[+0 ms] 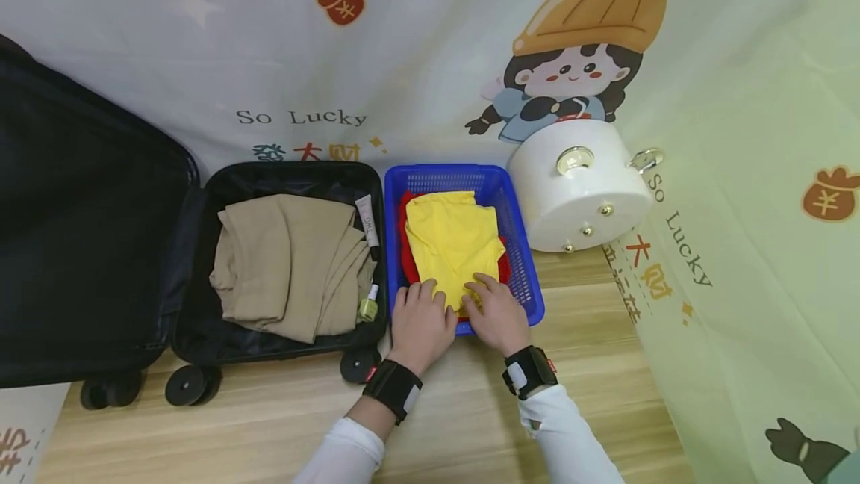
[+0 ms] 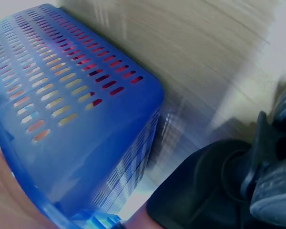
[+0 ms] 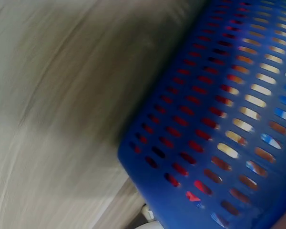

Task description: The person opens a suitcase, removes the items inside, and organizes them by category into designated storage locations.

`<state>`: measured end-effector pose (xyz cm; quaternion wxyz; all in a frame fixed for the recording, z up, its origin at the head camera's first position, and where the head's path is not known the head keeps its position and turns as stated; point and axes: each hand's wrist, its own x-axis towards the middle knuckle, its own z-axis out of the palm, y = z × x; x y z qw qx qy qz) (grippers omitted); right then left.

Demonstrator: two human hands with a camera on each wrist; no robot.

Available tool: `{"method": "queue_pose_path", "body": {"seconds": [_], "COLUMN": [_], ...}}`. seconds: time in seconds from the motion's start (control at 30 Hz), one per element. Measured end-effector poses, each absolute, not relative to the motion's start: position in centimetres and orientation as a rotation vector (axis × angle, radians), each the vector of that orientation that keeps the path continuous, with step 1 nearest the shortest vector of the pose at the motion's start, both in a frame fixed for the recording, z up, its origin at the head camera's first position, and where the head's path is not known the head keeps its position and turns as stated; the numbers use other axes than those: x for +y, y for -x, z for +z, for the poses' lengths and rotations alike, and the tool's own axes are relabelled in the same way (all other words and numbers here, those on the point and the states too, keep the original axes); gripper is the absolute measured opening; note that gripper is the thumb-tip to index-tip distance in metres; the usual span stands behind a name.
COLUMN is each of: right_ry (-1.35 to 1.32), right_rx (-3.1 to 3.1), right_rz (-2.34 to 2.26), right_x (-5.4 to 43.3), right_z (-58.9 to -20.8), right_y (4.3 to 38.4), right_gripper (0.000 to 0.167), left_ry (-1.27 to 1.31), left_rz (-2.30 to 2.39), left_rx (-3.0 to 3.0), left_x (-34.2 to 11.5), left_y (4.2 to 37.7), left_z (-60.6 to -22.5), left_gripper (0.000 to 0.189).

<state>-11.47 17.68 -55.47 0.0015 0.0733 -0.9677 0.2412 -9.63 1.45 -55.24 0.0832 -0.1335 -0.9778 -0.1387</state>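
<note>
A folded yellow garment (image 1: 453, 237) lies on red cloth (image 1: 407, 245) inside a blue plastic basket (image 1: 534, 282). At the basket's near side, my left hand (image 1: 422, 323) touches the garment's left near corner with its fingers. My right hand (image 1: 499, 316) rests its spread fingers on the near right part of the same garment. The fingertips are partly hidden by the hands, but neither hand visibly grips cloth. In the left wrist view the slotted basket wall (image 2: 52, 95) fills much of the picture, and the right wrist view shows its other side (image 3: 205, 109).
Left of the basket lies an open black suitcase (image 1: 282, 357) holding folded beige clothing (image 1: 289, 267), a tube (image 1: 366, 221) and a small green bottle (image 1: 369, 305). A white pot (image 1: 571, 185) lies tipped at the right. All stand on a wooden surface (image 1: 591, 364) before a printed cloth backdrop (image 1: 416, 58).
</note>
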Motion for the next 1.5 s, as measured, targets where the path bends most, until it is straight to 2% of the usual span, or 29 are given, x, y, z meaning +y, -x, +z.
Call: {"method": "queue_pose_path", "body": {"seconds": [0.3,0.43,0.73,0.87,1.2,1.37,1.5], "right_ry": [-0.222,-0.229,-0.223,-0.252,-0.304,-0.29,-0.116], "right_rx": [-3.296,-3.355,-3.133,-2.95,-2.61,-2.6,-2.471], "right_rz": [0.611,0.617,0.84,0.993,1.637,1.974,2.468], "right_x": [16.7,16.5,16.2,15.7,10.5,6.5,3.0], "right_z": [-55.3,-54.9,-54.7,-53.9,-50.8,-51.1,-51.8], "right_y": [12.2,12.3,12.1,11.7,10.3,9.5,9.2], "right_gripper": [0.04,0.04,0.034,0.031,0.041,0.05,0.059], "left_ry": [0.431,0.463,0.562,0.527,0.164,-0.202,-0.547], "left_rz": [-0.271,-0.245,-0.424,-0.514,-0.859,-0.946,-1.0], "left_rx": [-3.25,-3.332,-3.096,-2.983,-2.7,-2.76,-2.865], "left_x": [1.2,1.0,-0.8,-2.5,-11.8,-17.5,-21.5], "left_y": [10.2,10.6,10.3,10.3,10.5,10.2,10.2], "left_z": [-55.4,-55.3,-54.8,-53.5,-51.5,-52.0,-52.7], "left_gripper": [0.052,0.056,0.038,0.038,0.047,0.054,0.065]}}
